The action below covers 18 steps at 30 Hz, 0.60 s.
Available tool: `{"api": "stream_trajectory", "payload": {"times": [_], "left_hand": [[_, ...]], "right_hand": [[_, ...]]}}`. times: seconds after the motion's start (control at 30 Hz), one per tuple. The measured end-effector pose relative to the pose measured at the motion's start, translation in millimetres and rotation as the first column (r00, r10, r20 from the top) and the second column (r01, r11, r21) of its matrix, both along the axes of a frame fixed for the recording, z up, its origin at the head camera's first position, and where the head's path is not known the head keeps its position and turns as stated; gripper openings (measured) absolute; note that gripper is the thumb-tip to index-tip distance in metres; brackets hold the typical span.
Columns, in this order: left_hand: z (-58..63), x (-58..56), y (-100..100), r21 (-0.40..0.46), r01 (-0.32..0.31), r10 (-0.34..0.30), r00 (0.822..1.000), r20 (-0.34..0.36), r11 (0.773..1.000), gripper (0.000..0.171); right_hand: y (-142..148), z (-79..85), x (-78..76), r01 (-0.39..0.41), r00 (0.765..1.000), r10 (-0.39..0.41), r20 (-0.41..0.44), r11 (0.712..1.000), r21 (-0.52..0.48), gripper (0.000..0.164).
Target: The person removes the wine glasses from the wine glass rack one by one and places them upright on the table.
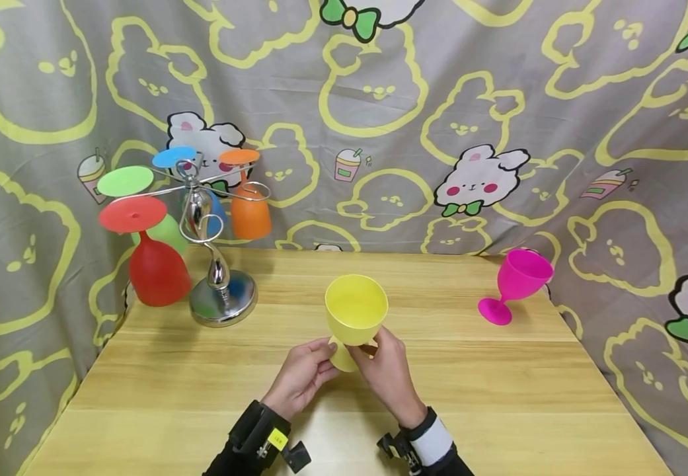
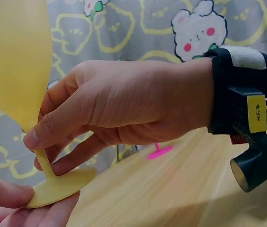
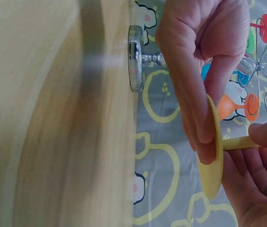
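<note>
A yellow plastic goblet [image 1: 357, 309] is held upright above the table between both hands, its bowl facing up toward the head camera. My left hand [image 1: 303, 377] pinches the round foot [image 2: 62, 188], thumb on top and fingers beneath. The right hand [image 1: 390, 373] grips the stem [image 3: 237, 143] just under the bowl, thumb on one side and fingers on the other. In the right wrist view the foot stands edge-on between the left fingers and thumb. Part of the bowl lies outside both wrist views.
At the left stands a chrome rack [image 1: 217, 271] with red [image 1: 159, 271], green [image 1: 126, 180], blue [image 1: 175, 157] and orange [image 1: 250, 218] goblets hanging upside down. A magenta goblet [image 1: 522, 274] is at the table's right. Behind the wooden table [image 1: 498, 396] hangs a patterned grey curtain [image 1: 296, 86].
</note>
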<state>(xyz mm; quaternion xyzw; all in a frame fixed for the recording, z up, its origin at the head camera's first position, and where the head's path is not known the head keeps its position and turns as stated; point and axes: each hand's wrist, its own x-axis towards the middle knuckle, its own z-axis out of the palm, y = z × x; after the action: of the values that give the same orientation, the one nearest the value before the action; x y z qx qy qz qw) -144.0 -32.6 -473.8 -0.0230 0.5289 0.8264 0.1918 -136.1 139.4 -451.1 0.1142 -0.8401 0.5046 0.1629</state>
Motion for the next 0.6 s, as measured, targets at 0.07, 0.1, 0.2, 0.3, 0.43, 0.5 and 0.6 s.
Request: {"api": "stream_trajectory", "payload": {"times": [0.07, 0.1, 0.2, 0.3, 0.43, 0.5, 0.6], "left_hand": [[0.1, -0.5, 1, -0.044, 0.0, 0.0, 1.0, -0.017, 0.999, 0.05], [0.3, -0.8, 1, -0.085, -0.005, 0.002, 0.999, -0.035, 0.996, 0.049], [2.8, -2.1, 2, -0.267, -0.041, 0.007, 0.992, -0.129, 0.963, 0.048], [8.5, -3.0, 2, -0.492, -0.126, -0.01, 0.964, -0.264, 0.862, 0.048], [17.7, -2.6, -1, -0.68, -0.253, -0.063, 0.913, -0.403, 0.688, 0.05], [21.7, -1.1, -4, -0.729, -0.296, -0.083, 0.896, -0.435, 0.617, 0.051], [26.2, 2.0, -7, -0.782, -0.354, -0.112, 0.876, -0.47, 0.513, 0.055]], "right_hand": [[2, -1.1, 0.4, -0.005, 1.0, 0.005, 0.008, 1.0, -0.007, 0.032], [3, -1.6, 0.7, -0.006, 1.0, 0.006, 0.011, 1.0, -0.011, 0.033], [9, -2.9, 0.9, 0.006, 1.0, -0.005, 0.029, 1.0, -0.024, 0.034], [17, -4.0, 0.4, 0.026, 0.999, -0.026, 0.03, 1.0, -0.014, 0.035], [31, -5.7, -1.0, 0.054, 0.998, -0.054, 0.04, 0.999, 0.003, 0.034], [39, -6.8, -1.6, 0.069, 0.997, -0.069, 0.043, 0.998, 0.006, 0.034], [51, -8.5, -3.1, 0.098, 0.994, -0.098, 0.042, 0.995, 0.014, 0.033]]}}
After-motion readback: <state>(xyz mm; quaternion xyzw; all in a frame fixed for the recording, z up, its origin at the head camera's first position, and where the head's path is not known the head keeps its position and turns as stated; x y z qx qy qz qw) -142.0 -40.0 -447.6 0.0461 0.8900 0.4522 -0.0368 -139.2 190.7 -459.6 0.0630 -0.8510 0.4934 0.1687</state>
